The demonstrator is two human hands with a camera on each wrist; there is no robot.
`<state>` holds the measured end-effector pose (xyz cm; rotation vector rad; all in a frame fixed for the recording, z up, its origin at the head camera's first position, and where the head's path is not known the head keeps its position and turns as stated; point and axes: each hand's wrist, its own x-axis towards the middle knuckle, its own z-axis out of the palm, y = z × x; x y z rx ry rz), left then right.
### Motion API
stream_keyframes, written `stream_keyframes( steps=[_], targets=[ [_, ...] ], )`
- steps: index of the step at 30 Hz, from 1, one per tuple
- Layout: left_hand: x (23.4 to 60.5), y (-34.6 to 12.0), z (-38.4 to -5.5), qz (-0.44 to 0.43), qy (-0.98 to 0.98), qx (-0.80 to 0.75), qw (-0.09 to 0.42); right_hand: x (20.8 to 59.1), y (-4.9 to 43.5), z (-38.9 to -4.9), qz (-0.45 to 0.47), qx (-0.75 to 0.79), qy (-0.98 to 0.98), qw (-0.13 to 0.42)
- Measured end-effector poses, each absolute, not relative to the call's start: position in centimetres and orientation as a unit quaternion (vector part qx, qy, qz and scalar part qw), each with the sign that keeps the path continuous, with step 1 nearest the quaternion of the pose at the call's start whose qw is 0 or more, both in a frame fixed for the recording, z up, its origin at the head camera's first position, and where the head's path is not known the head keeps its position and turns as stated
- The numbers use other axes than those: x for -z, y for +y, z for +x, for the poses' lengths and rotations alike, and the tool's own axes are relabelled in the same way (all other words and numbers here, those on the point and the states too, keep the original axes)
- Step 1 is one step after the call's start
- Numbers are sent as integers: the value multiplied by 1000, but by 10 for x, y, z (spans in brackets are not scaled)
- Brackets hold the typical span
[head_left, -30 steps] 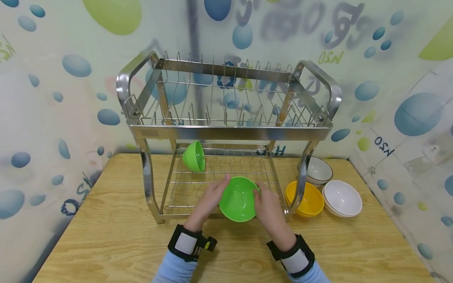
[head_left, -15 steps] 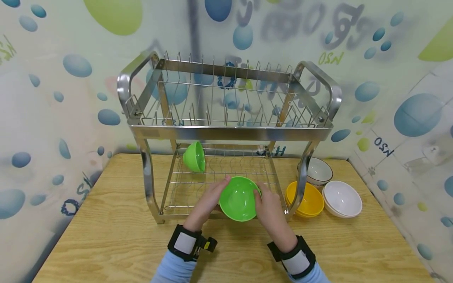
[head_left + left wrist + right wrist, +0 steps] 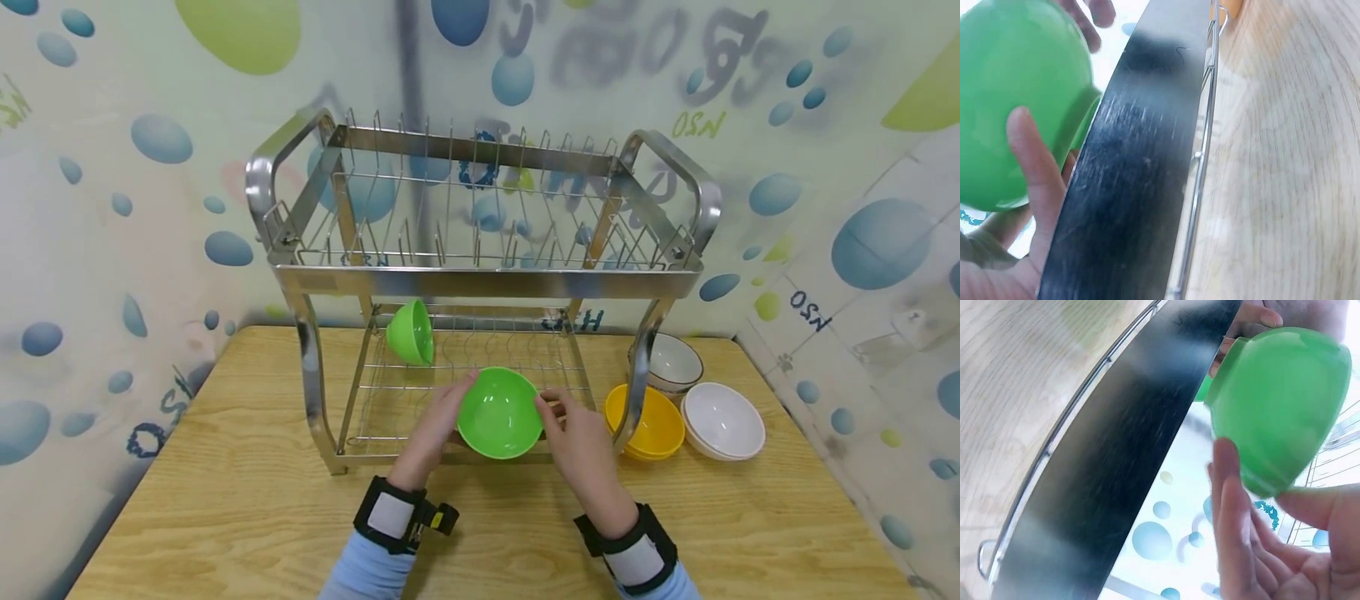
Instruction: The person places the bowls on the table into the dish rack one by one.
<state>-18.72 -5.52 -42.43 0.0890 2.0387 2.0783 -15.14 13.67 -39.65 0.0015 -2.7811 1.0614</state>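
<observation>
Apart, on opposite sides, my hands hold a round, glossy green bowl (image 3: 500,413): my left hand (image 3: 433,427) grips its left side, my right hand (image 3: 583,446) pinches its right edge. It is at the lower front of a silver metal two-tier dish rack (image 3: 487,284), where a second green bowl (image 3: 409,333) sits on its side.

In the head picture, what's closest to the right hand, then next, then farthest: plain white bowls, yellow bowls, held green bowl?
1. Held green bowl, touching the right hand.
2. Yellow bowls, right of the hand.
3. Plain white bowls, farther right.
</observation>
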Motion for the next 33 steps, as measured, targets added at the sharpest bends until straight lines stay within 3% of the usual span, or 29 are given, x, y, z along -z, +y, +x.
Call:
stream_keyframes(
  steps=[9, 33],
  targets=[
    [424, -60, -189, -2, 683, -725, 87, 399, 151, -143, -10, -376, -916, 138],
    [422, -66, -191, -23, 672, -736, 78, 416, 200, -128, -38, -298, -926, 230]
  ],
)
